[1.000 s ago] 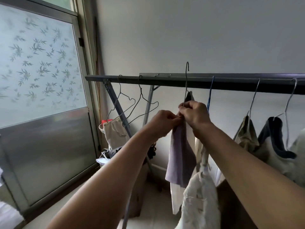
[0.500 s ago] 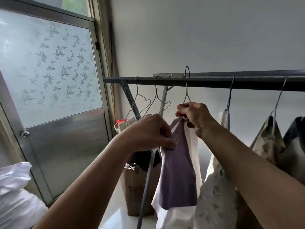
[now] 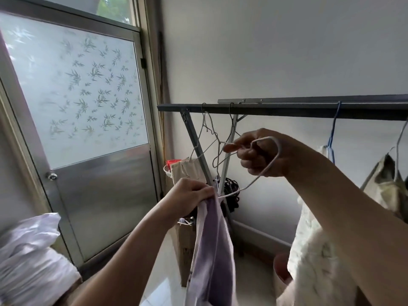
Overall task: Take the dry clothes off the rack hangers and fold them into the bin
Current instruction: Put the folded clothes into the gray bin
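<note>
no readable text anywhere, faint marks on cardboard box (illegible)

Thin wire hanger, soft matt lilac cloth, brushed-metal door panel, frosted glass.

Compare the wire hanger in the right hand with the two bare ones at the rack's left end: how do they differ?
The held wire hanger is off the rack bar, gripped by the right hand; the two bare hangers hang hooked on it. The held one lies tilted, its lower end near the purple garment the left hand grips; the bare ones hang free. All are thin wire, none carrying clothes.
</note>
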Tool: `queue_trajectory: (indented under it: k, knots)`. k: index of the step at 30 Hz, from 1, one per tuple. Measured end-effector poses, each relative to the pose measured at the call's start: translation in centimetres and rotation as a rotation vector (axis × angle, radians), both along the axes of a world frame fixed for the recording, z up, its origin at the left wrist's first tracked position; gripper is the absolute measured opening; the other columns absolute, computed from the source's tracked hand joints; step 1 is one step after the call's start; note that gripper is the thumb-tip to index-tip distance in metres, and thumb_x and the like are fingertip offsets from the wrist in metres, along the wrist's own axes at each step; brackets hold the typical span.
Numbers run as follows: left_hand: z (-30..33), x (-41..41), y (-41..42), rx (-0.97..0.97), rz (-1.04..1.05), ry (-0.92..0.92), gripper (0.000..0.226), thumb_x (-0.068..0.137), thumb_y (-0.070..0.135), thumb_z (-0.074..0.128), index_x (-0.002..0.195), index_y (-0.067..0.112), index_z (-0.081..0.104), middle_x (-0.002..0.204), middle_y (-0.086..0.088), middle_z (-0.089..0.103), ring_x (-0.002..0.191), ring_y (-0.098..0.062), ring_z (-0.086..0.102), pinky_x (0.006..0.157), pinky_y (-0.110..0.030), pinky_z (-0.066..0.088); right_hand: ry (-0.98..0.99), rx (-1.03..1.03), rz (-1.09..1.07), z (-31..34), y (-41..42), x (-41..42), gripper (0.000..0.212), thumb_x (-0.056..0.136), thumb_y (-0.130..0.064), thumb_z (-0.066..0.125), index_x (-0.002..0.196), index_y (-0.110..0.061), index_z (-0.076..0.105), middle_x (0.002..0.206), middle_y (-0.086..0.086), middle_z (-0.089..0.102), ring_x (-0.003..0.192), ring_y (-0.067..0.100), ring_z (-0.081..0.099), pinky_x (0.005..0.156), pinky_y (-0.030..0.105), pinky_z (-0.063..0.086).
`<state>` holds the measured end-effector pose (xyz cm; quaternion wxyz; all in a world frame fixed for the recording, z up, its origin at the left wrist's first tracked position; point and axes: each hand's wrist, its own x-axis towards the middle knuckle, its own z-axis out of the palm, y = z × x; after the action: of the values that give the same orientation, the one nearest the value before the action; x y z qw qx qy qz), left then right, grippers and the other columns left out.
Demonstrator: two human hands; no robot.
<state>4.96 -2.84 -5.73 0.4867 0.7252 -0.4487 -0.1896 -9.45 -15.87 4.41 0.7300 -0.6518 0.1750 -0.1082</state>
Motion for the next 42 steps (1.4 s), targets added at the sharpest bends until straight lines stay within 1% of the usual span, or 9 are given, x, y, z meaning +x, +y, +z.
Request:
queue_trajectory:
  k: [10, 16, 20, 24, 26, 28, 33, 38, 42]
  knots:
    - [-0.6, 1.9, 2.5, -0.241, 0.110, 0.474, 0.016, 0.089, 0.006, 0.067, 0.087, 0.015, 0.080, 0.083, -0.003, 0.074, 0.074, -0.013, 0.065, 0.073, -0.027, 0.052, -0.097, -0.277, -0.720, -1.0, -3.8, 2.0, 0.021, 0.095, -0.008, 0.043, 0.076, -0.012, 0.050, 0.050, 0.002, 0.042, 0.033, 0.010, 0.030, 0.045, 0.019, 0.020]
    - [0.4, 2.7, 3.8, -0.342, 0.039, 0.560, 0.025, 0.086, -0.008, 0.063, 0.104, 0.005, 0.074, 0.090, -0.011, 0.075, 0.072, -0.017, 0.069, 0.063, -0.024, 0.057, 0.037, -0.330, -0.759, -2.8, -6.2, 2.9, 0.015, 0.093, -0.004, 0.035, 0.101, -0.010, 0.047, 0.059, 0.010, 0.043, 0.035, 0.013, 0.029, 0.038, 0.013, 0.019]
    - [0.7, 2.9, 4.8, -0.342, 0.034, 0.520, 0.028, 0.082, -0.009, 0.066, 0.099, 0.010, 0.076, 0.090, -0.010, 0.075, 0.077, -0.018, 0.069, 0.066, -0.026, 0.057, 0.135, -0.469, -0.812, -4.3, -6.8, 3.5, 0.031, 0.092, -0.006, 0.033, 0.110, 0.004, 0.055, 0.063, 0.014, 0.053, 0.045, 0.018, 0.040, 0.047, 0.022, 0.029]
    - [0.8, 2.6, 5.1, -0.340, 0.046, 0.500, 0.026, 0.080, -0.008, 0.068, 0.092, 0.012, 0.080, 0.099, -0.013, 0.075, 0.087, -0.022, 0.068, 0.077, -0.031, 0.056, 0.451, -1.195, -0.914, -6.0, -5.9, 2.7, 0.059, 0.098, -0.050, 0.024, 0.129, -0.004, 0.046, 0.112, 0.024, 0.054, 0.102, 0.039, 0.055, 0.081, 0.043, 0.041]
    - [1.0, 2.2, 5.1, -0.349, 0.030, 0.503, 0.026, 0.080, -0.008, 0.068, 0.089, 0.012, 0.080, 0.099, -0.011, 0.076, 0.087, -0.020, 0.068, 0.078, -0.029, 0.056, 0.197, -1.474, -0.959, -7.1, -2.7, 2.7, 0.060, 0.099, -0.051, 0.032, 0.138, -0.007, 0.040, 0.127, 0.020, 0.049, 0.116, 0.038, 0.047, 0.089, 0.048, 0.039]
    - [1.0, 1.8, 4.8, -0.354, 0.019, 0.486, 0.027, 0.081, -0.009, 0.066, 0.089, 0.012, 0.081, 0.098, -0.010, 0.076, 0.086, -0.018, 0.069, 0.081, -0.031, 0.058, -0.155, -1.572, -0.736, -7.8, 1.4, 3.4, 0.045, 0.097, -0.041, 0.041, 0.131, -0.013, 0.049, 0.123, 0.011, 0.057, 0.111, 0.032, 0.053, 0.089, 0.047, 0.041]
    - [1.0, 1.4, 4.7, -0.402, 0.030, 0.509, 0.027, 0.078, -0.008, 0.069, 0.101, 0.004, 0.076, 0.099, -0.015, 0.076, 0.080, -0.022, 0.072, 0.072, -0.029, 0.061, -0.227, -1.157, -0.301, -9.1, 6.4, 5.2, 0.020, 0.093, -0.028, 0.063, 0.111, -0.021, 0.062, 0.095, -0.009, 0.066, 0.085, 0.011, 0.065, 0.078, 0.031, 0.055]
    - [0.7, 1.8, 6.0, -0.440, 0.023, 0.546, 0.030, 0.084, -0.007, 0.065, 0.109, 0.005, 0.073, 0.097, -0.015, 0.075, 0.083, -0.024, 0.073, 0.067, -0.027, 0.060, -0.238, -0.670, -0.169, -9.1, 6.4, 6.0, 0.010, 0.091, -0.018, 0.066, 0.098, -0.012, 0.063, 0.091, 0.014, 0.068, 0.081, 0.021, 0.066, 0.071, 0.035, 0.059]
    - [0.7, 2.1, 7.2, -0.429, 0.007, 0.523, 0.032, 0.086, -0.002, 0.065, 0.117, 0.005, 0.070, 0.099, -0.014, 0.074, 0.086, -0.024, 0.072, 0.068, -0.027, 0.060, -0.276, -0.607, -0.094, -8.8, 6.5, 6.2, 0.007, 0.091, -0.014, 0.065, 0.088, -0.009, 0.061, 0.083, 0.008, 0.063, 0.070, 0.008, 0.061, 0.059, 0.016, 0.050]
